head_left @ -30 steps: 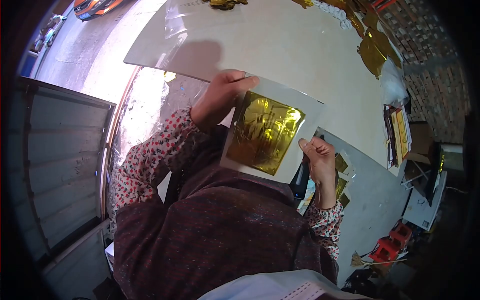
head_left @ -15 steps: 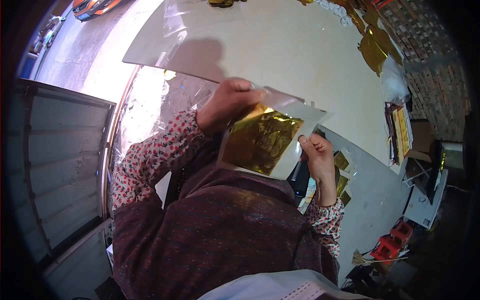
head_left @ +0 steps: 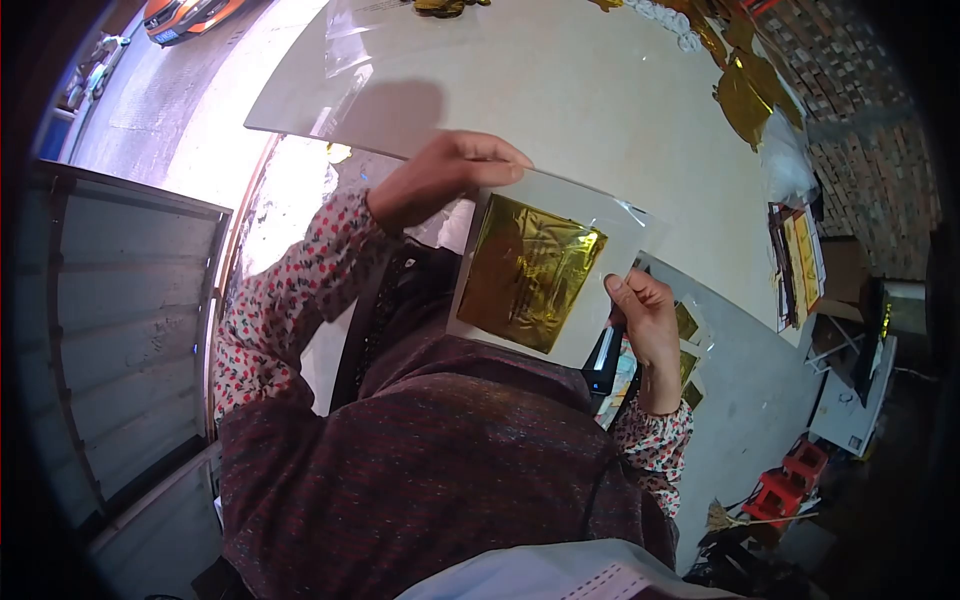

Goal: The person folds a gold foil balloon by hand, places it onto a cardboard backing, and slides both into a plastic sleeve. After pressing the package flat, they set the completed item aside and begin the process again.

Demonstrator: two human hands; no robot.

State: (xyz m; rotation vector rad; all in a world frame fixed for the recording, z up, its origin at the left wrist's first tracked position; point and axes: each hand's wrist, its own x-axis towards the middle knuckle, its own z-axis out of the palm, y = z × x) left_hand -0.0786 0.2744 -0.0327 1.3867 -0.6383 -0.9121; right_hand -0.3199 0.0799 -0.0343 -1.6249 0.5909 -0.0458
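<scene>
Item: square white card faced with crinkled gold foil, in a clear plastic sleeve (head_left: 535,275), held up above the near edge of the pale counter (head_left: 560,90).
Left hand (head_left: 440,175): grip pinched on top corner.
Right hand (head_left: 640,315): grip pinched on lower edge.
Risk: loose sleeve could slip, foil crease.
Beyond: gold foil scraps (head_left: 745,95) at far counter corner.
</scene>
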